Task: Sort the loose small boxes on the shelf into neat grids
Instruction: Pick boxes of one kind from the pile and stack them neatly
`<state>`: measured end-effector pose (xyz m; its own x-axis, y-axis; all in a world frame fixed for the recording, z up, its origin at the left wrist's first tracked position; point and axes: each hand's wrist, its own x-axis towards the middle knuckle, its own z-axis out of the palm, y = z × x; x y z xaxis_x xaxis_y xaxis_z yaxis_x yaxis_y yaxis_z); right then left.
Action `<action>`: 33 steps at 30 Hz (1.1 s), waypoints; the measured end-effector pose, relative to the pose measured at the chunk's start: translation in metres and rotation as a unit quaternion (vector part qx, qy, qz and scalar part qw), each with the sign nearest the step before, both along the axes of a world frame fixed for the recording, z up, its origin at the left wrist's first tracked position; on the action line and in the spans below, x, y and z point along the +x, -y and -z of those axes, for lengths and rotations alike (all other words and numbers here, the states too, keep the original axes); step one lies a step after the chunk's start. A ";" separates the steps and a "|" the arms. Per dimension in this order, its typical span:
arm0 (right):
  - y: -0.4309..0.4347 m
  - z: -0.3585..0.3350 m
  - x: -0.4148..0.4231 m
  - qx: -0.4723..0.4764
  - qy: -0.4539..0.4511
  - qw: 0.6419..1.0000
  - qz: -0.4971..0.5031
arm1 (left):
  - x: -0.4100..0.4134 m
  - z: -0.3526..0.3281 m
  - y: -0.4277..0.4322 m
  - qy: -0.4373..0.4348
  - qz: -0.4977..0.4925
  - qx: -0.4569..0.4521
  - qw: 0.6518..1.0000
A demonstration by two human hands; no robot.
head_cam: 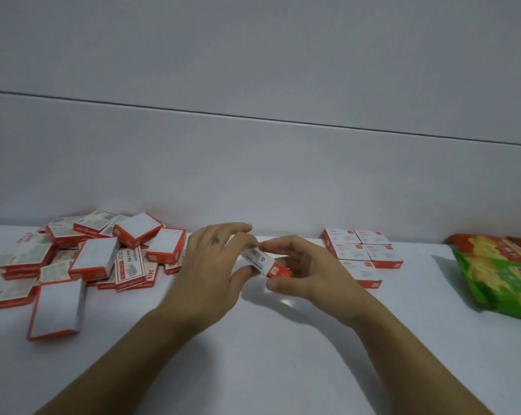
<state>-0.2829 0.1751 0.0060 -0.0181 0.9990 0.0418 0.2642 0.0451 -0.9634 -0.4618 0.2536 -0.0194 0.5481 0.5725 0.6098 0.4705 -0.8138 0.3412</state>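
Both hands hold one small red-and-white box [266, 263] just above the white shelf [268, 339], mid-frame. My left hand [211, 265] pinches its left end between thumb and fingertips. My right hand [304, 265] grips its right end, fingers curled over the top and thumb below. A jumbled pile of the same loose boxes [85, 259] lies on the left, some stacked, some tilted. On the right, several boxes stand in a neat grid [362, 254] against the back wall.
Green and red snack bags [498, 274] lie at the far right edge of the shelf. A grey back wall [253, 175] closes the shelf behind. One larger box [57, 308] lies apart at the pile's front.
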 end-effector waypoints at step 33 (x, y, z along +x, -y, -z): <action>-0.001 0.004 0.004 0.081 0.122 0.980 0.138 | 0.004 -0.011 0.010 0.077 -0.002 -0.264 0.961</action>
<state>-0.2789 0.1758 0.0018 0.2229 0.9478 0.2280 0.5094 0.0862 -0.8562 -0.4577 0.2434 -0.0087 0.4712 0.8268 0.3073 0.3838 -0.5059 0.7725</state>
